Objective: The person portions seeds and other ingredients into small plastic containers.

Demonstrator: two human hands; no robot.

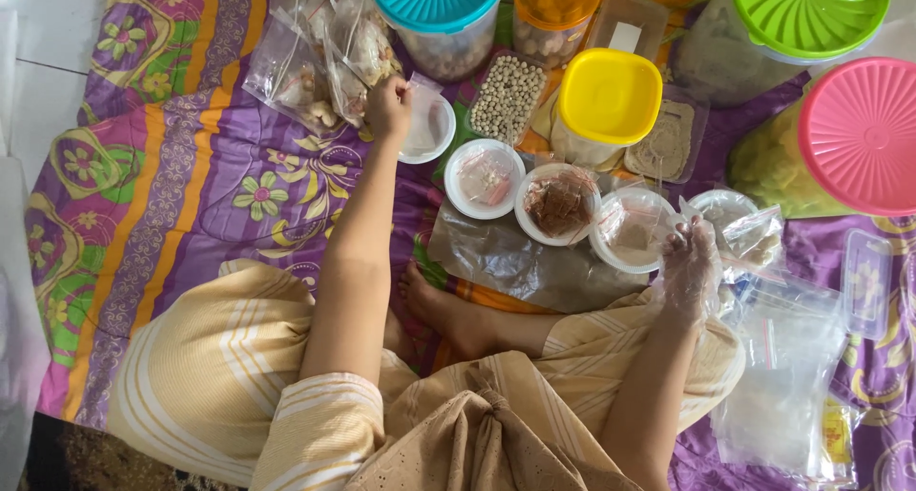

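I sit cross-legged on a flowered purple cloth [219, 176]. My left hand [387, 107] reaches forward and pinches a small clear bag [420, 119] over a white bowl [441, 140]. My right hand [689, 262], inside a thin clear plastic glove, rests at the rim of a white bowl [630, 252] that holds a bagged brownish powder. Two more white bowls lie between the hands, one with a pale bagged item [485, 176], one with dark brown pieces in a bag [558, 203].
Filled clear zip bags [315, 66] lie beyond my left hand. Tubs with teal [437, 0], yellow [609, 95], green [809, 12] and pink [861, 133] lids stand at the back. A tray of pale round beans [506, 98] and a stack of empty bags [782, 376] are nearby.
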